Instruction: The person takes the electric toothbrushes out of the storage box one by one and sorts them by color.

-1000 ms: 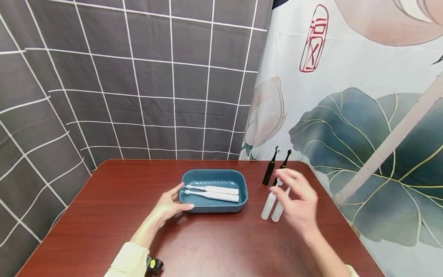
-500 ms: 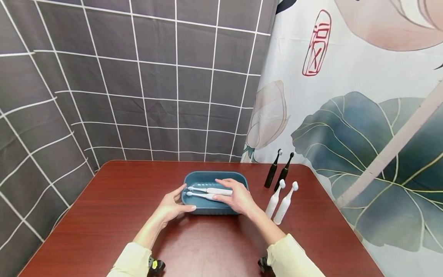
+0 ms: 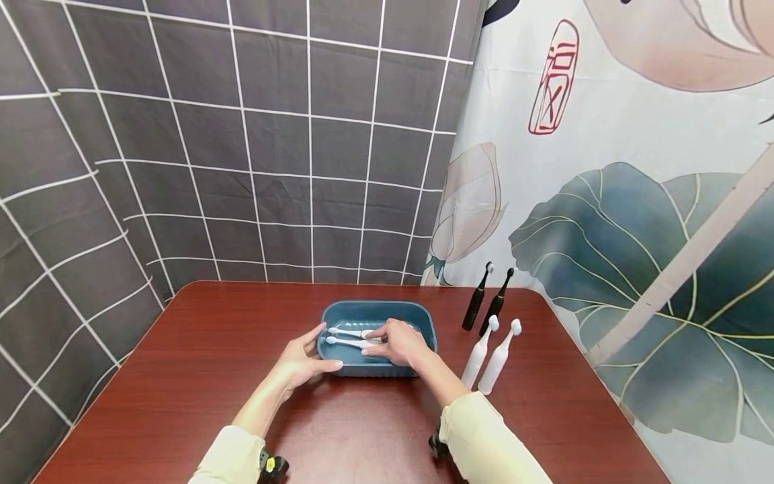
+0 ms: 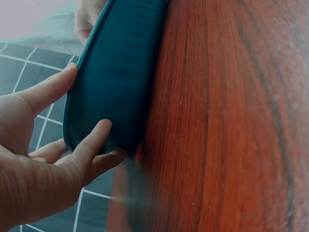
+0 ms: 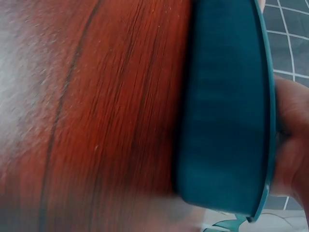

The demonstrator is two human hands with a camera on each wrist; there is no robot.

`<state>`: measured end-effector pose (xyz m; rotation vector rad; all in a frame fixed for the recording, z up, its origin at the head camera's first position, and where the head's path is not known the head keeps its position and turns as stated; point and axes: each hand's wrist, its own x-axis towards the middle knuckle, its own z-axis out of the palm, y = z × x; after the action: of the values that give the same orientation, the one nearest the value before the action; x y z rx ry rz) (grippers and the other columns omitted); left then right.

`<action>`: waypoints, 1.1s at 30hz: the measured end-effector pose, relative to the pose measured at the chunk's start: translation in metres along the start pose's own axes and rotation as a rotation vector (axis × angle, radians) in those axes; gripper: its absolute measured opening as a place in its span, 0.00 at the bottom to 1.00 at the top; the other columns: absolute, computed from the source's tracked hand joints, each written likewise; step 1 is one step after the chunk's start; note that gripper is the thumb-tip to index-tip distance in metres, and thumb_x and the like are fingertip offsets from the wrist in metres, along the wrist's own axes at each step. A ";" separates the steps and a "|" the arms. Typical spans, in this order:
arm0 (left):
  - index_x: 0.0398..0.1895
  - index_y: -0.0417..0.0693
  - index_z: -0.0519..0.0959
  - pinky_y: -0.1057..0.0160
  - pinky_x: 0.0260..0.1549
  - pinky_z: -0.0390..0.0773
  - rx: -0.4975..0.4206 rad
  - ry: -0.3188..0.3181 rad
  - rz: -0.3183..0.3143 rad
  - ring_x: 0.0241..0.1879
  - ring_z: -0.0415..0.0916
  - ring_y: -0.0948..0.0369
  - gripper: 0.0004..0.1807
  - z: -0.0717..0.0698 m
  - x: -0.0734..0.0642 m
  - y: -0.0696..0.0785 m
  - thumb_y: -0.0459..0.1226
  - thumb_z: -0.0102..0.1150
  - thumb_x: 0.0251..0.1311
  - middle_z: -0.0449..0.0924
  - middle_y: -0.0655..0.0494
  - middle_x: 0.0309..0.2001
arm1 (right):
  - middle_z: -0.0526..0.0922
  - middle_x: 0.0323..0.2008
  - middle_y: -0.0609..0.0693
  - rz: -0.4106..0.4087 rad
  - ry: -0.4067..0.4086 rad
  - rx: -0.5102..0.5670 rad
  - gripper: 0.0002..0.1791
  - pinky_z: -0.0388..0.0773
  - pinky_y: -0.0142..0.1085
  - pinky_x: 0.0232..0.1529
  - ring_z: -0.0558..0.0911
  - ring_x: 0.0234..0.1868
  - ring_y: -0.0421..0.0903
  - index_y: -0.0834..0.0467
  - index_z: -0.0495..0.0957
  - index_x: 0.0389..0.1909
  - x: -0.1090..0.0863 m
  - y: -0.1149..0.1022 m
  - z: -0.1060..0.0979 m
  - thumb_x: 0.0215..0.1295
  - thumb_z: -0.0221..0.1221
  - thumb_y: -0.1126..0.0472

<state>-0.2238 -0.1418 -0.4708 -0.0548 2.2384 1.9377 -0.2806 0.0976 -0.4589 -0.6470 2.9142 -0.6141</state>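
Observation:
A blue plastic bin (image 3: 375, 370) sits on the table, with two white electric toothbrushes (image 3: 346, 342) lying side by side in it, heads to the left. My left hand (image 3: 295, 363) grips the bin's left end; the left wrist view shows the thumb and fingers (image 4: 91, 140) spread around its corner. Inside the bin, my right hand (image 3: 402, 343) has fingers and thumb closed about the toothbrush handles, which it mostly covers. From the right wrist camera, the bin wall (image 5: 227, 111) hides the fingertips and part of the right hand (image 5: 292, 130).
Right of the bin, two more white electric toothbrushes (image 3: 495, 366) stand upright, and two black electric toothbrushes (image 3: 474, 306) stand behind them. The reddish-brown table (image 3: 199, 349) ends at a grey gridded cloth (image 3: 260, 148) and a lotus-print cloth (image 3: 629, 235).
My right hand has come left from the standing white toothbrushes into the bin, and its fingers have closed in on the lying handles. My left hand stays at the bin's left end.

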 end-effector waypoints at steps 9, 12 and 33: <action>0.78 0.48 0.61 0.50 0.50 0.80 -0.015 -0.017 0.011 0.61 0.74 0.43 0.51 -0.001 0.000 -0.001 0.31 0.78 0.50 0.66 0.33 0.69 | 0.84 0.41 0.45 -0.053 -0.005 -0.213 0.23 0.79 0.40 0.36 0.79 0.42 0.43 0.42 0.88 0.51 0.008 -0.004 0.003 0.54 0.73 0.41; 0.77 0.48 0.61 0.50 0.49 0.81 -0.015 -0.018 0.015 0.62 0.73 0.43 0.52 -0.001 0.000 -0.002 0.31 0.78 0.49 0.66 0.34 0.69 | 0.82 0.39 0.46 -0.067 0.003 -0.262 0.23 0.79 0.42 0.38 0.79 0.41 0.45 0.43 0.88 0.50 0.008 -0.006 0.004 0.53 0.74 0.42; 0.77 0.48 0.61 0.51 0.47 0.82 -0.006 0.005 0.012 0.57 0.77 0.44 0.54 0.000 0.002 -0.004 0.32 0.81 0.45 0.68 0.32 0.67 | 0.79 0.33 0.40 -0.043 0.224 0.005 0.16 0.73 0.36 0.30 0.75 0.34 0.40 0.39 0.87 0.50 0.000 0.012 -0.009 0.62 0.68 0.44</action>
<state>-0.2256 -0.1422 -0.4752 -0.0478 2.2411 1.9527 -0.2864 0.1109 -0.4553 -0.6831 3.1094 -0.7432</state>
